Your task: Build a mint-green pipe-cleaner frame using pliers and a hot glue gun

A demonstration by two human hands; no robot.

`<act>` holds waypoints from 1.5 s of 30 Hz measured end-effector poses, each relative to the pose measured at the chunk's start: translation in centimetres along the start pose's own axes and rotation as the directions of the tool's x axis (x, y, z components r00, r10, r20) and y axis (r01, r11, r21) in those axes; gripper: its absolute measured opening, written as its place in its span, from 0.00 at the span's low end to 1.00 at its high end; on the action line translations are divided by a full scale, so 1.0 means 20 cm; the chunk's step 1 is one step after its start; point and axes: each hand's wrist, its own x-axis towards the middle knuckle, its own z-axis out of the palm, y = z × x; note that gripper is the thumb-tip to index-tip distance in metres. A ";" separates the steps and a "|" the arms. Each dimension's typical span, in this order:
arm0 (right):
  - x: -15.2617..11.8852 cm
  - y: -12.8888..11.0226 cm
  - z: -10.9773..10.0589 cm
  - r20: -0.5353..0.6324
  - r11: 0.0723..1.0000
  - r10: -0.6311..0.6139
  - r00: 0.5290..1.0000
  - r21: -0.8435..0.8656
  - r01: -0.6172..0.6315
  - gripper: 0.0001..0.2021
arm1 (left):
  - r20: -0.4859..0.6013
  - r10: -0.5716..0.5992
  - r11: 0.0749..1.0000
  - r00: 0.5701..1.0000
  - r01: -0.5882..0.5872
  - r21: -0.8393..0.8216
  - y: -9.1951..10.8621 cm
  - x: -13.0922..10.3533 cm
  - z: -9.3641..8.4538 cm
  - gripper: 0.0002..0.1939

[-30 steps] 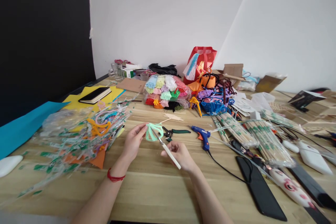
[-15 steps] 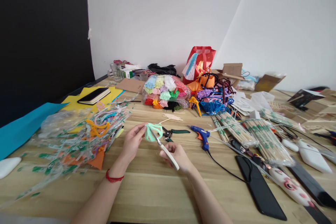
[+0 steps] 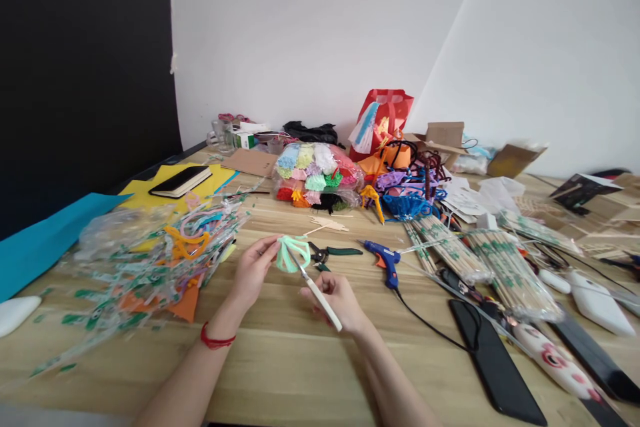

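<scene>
My left hand (image 3: 255, 268) pinches a looped mint-green fuzzy piece (image 3: 293, 255) at its left end, above the wooden table. In my right hand (image 3: 336, 300) is a tool with long white handles (image 3: 321, 301), its metal tip reaching in among the green loops. Whether the tip touches a loop is too small to tell. Just behind the loops lie pruning shears with dark green handles (image 3: 344, 251), partly hidden by the green piece.
A blue glue gun (image 3: 384, 259) with a black cord lies right of my hands, near a black phone (image 3: 495, 360) and bundled sticks (image 3: 510, 273). Plastic scraps (image 3: 115, 293) cover the left side. Behind sits a bag of colourful bundles (image 3: 317, 177).
The white handles have tilted a little and dropped slightly with my right hand. The green loops have shifted slightly in shape, while my left hand keeps nearly the same place.
</scene>
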 end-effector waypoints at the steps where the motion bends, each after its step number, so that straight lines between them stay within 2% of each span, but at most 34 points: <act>1: 0.00 0.00 0.00 -0.004 1.000 -0.004 1.000 0.009 0.004 0.23 | 0.000 -0.001 1.000 1.000 0.001 -0.001 0.00 0.00 0.00 0.16; 4: 0.00 0.02 0.00 0.005 1.000 0.001 1.000 0.011 -0.001 0.22 | -0.003 0.000 1.000 1.000 0.000 -0.002 0.00 0.00 0.00 0.16; 9: 0.02 0.04 -0.02 0.126 0.998 0.053 0.991 0.034 -0.057 0.22 | -0.001 0.008 1.000 1.000 -0.008 0.027 -0.01 0.01 -0.01 0.15; 13: 0.03 0.04 -0.02 0.162 0.997 0.032 0.986 0.062 -0.042 0.23 | 0.051 -0.008 1.000 0.999 0.008 0.003 -0.01 0.00 0.01 0.15; 22: 0.03 0.05 -0.01 0.170 0.997 0.011 0.985 0.072 -0.023 0.24 | 0.030 -0.057 0.994 0.998 0.060 -0.096 0.00 -0.01 0.02 0.17; 29: 0.03 0.06 -0.01 0.259 0.980 -0.062 0.964 0.200 0.009 0.24 | 0.088 -0.082 0.991 0.993 0.091 -0.097 -0.01 -0.02 0.04 0.16; 38: 0.02 0.06 -0.01 0.260 0.965 -0.067 0.963 0.261 -0.003 0.25 | 0.245 -0.121 0.969 0.962 0.168 -0.182 0.02 -0.04 0.03 0.14; 45: 0.02 0.07 -0.01 0.235 0.983 -0.055 0.970 0.185 0.011 0.25 | 0.212 -0.107 0.982 0.971 0.136 -0.128 0.02 -0.04 0.03 0.16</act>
